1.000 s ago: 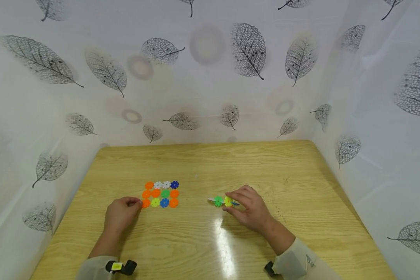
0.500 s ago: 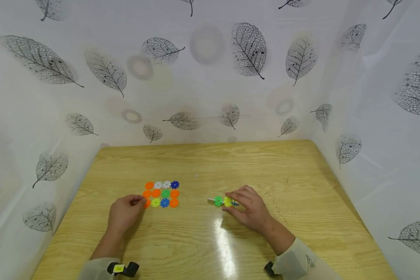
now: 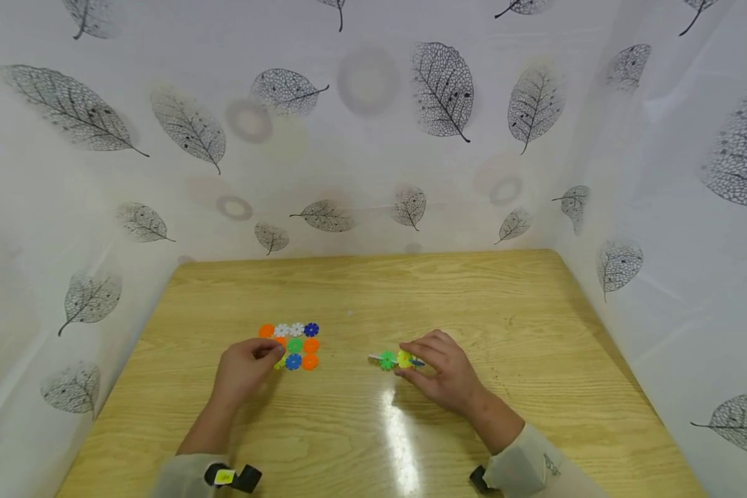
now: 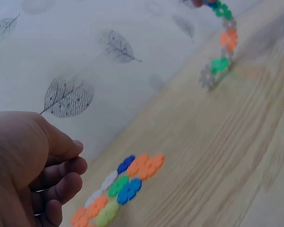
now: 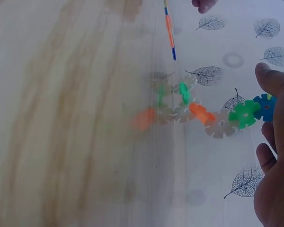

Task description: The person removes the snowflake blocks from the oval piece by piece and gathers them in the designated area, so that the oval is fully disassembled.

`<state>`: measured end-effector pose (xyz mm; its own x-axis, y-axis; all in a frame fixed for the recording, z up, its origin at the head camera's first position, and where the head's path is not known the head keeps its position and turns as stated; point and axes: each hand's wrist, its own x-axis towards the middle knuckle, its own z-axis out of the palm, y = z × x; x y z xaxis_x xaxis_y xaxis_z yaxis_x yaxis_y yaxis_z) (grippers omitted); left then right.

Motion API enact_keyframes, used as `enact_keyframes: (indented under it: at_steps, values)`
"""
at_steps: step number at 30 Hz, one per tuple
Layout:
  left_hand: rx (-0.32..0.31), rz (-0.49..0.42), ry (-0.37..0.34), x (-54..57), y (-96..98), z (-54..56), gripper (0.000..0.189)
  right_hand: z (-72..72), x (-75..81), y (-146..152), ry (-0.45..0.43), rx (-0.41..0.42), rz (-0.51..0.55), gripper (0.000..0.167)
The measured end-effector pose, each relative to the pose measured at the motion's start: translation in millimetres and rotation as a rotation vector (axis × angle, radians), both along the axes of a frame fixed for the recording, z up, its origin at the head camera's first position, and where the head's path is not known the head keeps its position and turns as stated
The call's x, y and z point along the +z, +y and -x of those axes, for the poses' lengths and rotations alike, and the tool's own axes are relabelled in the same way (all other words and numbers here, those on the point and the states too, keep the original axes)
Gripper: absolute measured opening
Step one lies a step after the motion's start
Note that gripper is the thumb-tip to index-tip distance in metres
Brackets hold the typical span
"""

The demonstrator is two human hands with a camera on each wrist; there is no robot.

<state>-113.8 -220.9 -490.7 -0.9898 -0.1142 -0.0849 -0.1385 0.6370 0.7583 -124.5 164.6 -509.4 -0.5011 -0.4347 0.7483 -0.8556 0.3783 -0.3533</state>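
Observation:
In the head view my left hand (image 3: pixel 245 368) hovers over the left part of a flat grid of snowflake discs, its fingertips beside an orange disc (image 3: pixel 280 341). Thumb and fingers are loosely bent in the left wrist view, with no disc showing between them. My right hand (image 3: pixel 449 370) pinches one end of a curved chain of snowflake discs (image 5: pixel 244 114), near a yellow disc (image 3: pixel 404 359). White, green and orange discs alternate along the chain, with blue close to the fingers. It hangs down toward the table in the left wrist view.
Loose discs lie in rows on the wooden table (image 3: pixel 348 429), among them a green disc (image 3: pixel 294 345), a blue disc (image 3: pixel 293 362) and a dark blue disc (image 3: pixel 311 330). A white curtain (image 3: pixel 373 152) with leaf prints surrounds the table's back and sides.
My left hand has moved right from the grid's left edge to over its left columns, covering some discs. The right hand and its chain stay almost in place.

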Motion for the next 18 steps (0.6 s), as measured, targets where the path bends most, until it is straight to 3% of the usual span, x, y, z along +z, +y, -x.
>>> enact_keyframes:
  at_steps: [12,18]
  values:
    - [-0.129,-0.128,0.02,11.5,36.6,4.0,0.019,-1.1,2.6,-1,0.01,0.008,-0.001,0.046]
    - [-0.18,-0.118,0.027,13.4,54.5,4.9,0.02,-0.6,3.1,-2,0.025,0.021,0.004,0.044]
